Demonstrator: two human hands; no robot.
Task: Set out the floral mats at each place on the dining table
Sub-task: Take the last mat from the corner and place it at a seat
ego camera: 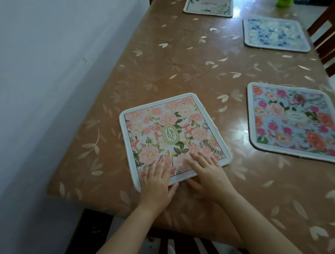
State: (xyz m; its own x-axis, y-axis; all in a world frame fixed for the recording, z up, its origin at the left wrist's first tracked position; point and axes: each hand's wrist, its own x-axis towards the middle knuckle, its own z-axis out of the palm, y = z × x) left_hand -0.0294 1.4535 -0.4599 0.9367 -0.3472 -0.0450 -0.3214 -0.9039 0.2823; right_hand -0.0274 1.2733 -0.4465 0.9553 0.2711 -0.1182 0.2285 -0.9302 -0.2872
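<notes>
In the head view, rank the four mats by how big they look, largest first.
1. Pink mat and rose mat: too alike to rank.
2. Blue mat.
3. Pale mat.
The order follows nearness to the camera, so their true sizes may well match.

The scene is taken by one wide-angle head-worn camera, pointed forward and steeply down along the dining table (188,67) from its near end. The left hand (158,179) and right hand (209,172) are caught close, low in frame; the table's far end is reached at the top.
</notes>
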